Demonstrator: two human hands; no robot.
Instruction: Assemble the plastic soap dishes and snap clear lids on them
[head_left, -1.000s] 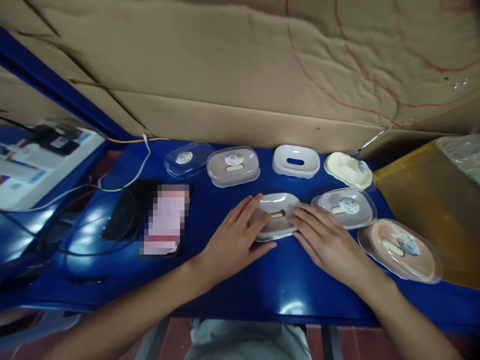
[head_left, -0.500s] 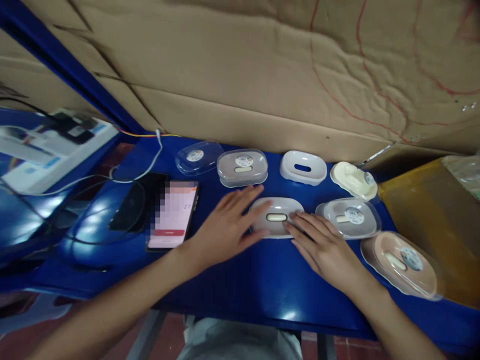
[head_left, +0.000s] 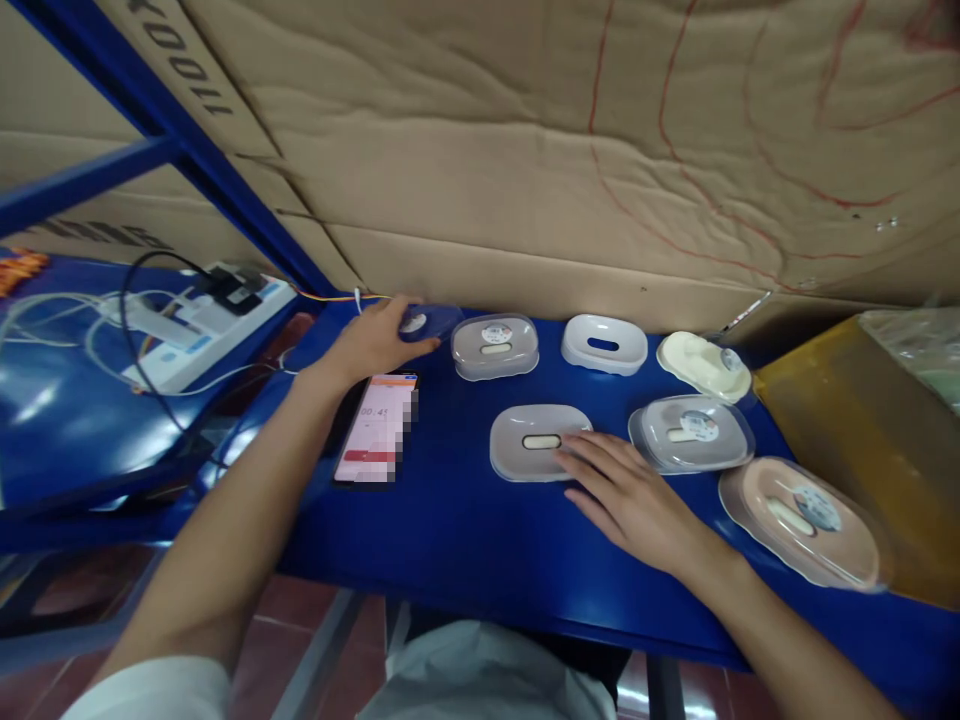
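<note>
My left hand (head_left: 375, 340) is at a clear plastic lid (head_left: 439, 320) with a round sticker, thumb along its near edge and fingers over its far edge; the palm hides the lid's left end. My right hand (head_left: 630, 500) is open, fingers stretched out, fingertips on the right end of a grey soap dish (head_left: 517, 455) with a cream oval piece in its middle slot. To the left of this dish lies a phone (head_left: 371, 430) with a lit screen. Behind it stand a lidded grey soap dish (head_left: 469, 355) and a white dish (head_left: 577, 345) with an open slot.
On the right sit a cream dish (head_left: 694, 360), a second lidded grey soap dish (head_left: 660, 445) and a lidded pink soap dish (head_left: 757, 490). A taped box (head_left: 862, 420) borders the table's right. A power strip (head_left: 180, 350) with cables is at left; cardboard (head_left: 450, 200) stands behind.
My left hand has left the near grey dish and moved left and back to the clear lid. The right hand stays at the dish's right end. The view has shifted slightly.
</note>
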